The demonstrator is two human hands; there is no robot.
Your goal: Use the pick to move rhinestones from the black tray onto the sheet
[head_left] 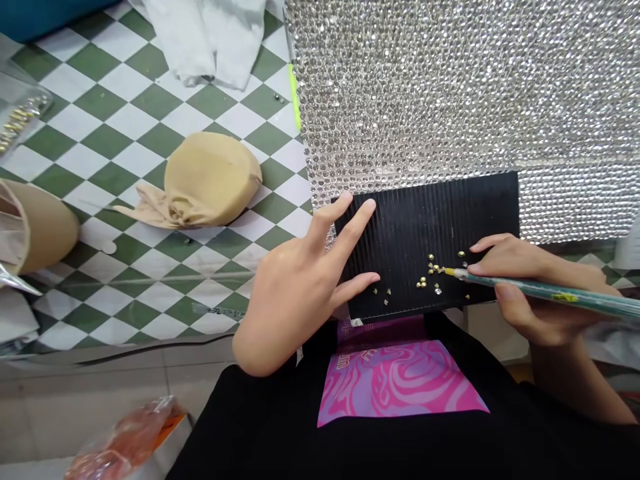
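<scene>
A black ribbed tray lies at the table's front edge, overlapping a silver rhinestone sheet. Several small gold rhinestones are scattered on its ridges, with a few clear ones among them. My left hand rests at the tray's left end, fingers spread, nothing in it. On the right, my right hand grips a green pen-like stick with a yellow tip. That tip is among the gold stones, and whether one sticks to it is too small to tell.
A tied beige cloth bundle sits on the green-and-white checked table. Left of it are a beige cylinder and a clear bag of gold pieces. White cloth lies at the back. Below stands a box with pink plastic.
</scene>
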